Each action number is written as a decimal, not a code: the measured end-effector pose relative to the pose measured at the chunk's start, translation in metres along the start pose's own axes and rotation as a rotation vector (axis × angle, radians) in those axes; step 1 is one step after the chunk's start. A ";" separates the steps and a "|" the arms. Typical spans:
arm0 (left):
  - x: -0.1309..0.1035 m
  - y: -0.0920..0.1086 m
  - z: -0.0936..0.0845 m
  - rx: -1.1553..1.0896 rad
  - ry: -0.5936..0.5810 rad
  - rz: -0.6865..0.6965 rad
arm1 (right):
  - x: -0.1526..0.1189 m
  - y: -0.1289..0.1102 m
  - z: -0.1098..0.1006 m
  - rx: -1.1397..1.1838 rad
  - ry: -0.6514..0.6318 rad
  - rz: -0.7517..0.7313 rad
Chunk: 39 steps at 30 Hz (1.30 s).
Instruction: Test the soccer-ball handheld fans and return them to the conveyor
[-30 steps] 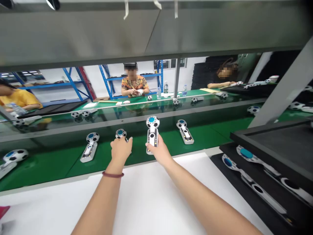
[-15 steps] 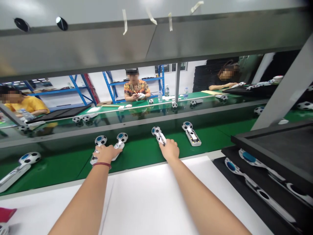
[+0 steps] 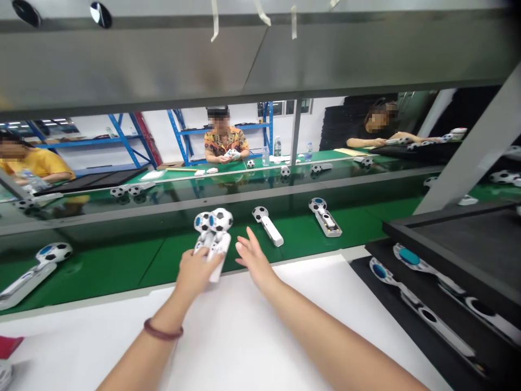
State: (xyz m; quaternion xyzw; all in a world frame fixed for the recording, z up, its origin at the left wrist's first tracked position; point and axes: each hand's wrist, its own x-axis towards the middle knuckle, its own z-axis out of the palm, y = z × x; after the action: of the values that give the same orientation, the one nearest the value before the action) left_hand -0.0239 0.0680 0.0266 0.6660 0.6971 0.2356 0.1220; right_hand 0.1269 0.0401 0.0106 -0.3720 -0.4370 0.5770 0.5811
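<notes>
My left hand (image 3: pixel 199 270), with a dark red band on its wrist, grips two white devices (image 3: pixel 221 221) with football-patterned heads, side by side over the near edge of the green belt. To their right my right hand (image 3: pixel 254 259) is empty, its fingers spread. Just beyond it a closed white device (image 3: pixel 272 229) lies on the belt with its football head away from me. Farther right rests another device (image 3: pixel 328 221), its inside showing. At the far left lies a larger-looking device (image 3: pixel 32 277) with a blue disc on its head.
White sheets (image 3: pixel 228 336) cover the near table. Black trays (image 3: pixel 456 255) with open casings stand at the right, beside a slanted grey post (image 3: pixel 468 136). A grey beam (image 3: pixel 203 65) crosses overhead. Beyond the green belt (image 3: pixel 122 260), three people sit at the far bench.
My left hand has lifted two devices off the belt and brought them rightward. My right hand has let go of its device, now lying turned over, and moved left.
</notes>
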 end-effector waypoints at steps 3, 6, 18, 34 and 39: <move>-0.040 0.030 0.008 -0.074 0.026 0.050 | -0.008 -0.014 0.010 0.284 -0.047 0.055; -0.058 0.045 0.006 -0.246 0.170 0.194 | -0.012 -0.025 0.009 0.366 -0.026 -0.029; -0.047 0.044 -0.011 -1.433 -0.549 -0.173 | -0.011 -0.019 -0.026 0.346 -0.089 0.227; -0.042 0.021 0.013 -1.269 0.053 -0.155 | -0.023 -0.014 -0.035 -0.142 0.052 -0.373; -0.047 0.006 0.028 -1.187 -0.062 0.004 | -0.019 0.007 -0.046 -0.152 -0.099 -0.283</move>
State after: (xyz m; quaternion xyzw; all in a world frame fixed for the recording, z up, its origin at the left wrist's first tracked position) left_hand -0.0015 0.0262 -0.0014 0.4919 0.4409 0.5658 0.4935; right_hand 0.1685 0.0248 -0.0134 -0.3207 -0.5557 0.4722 0.6045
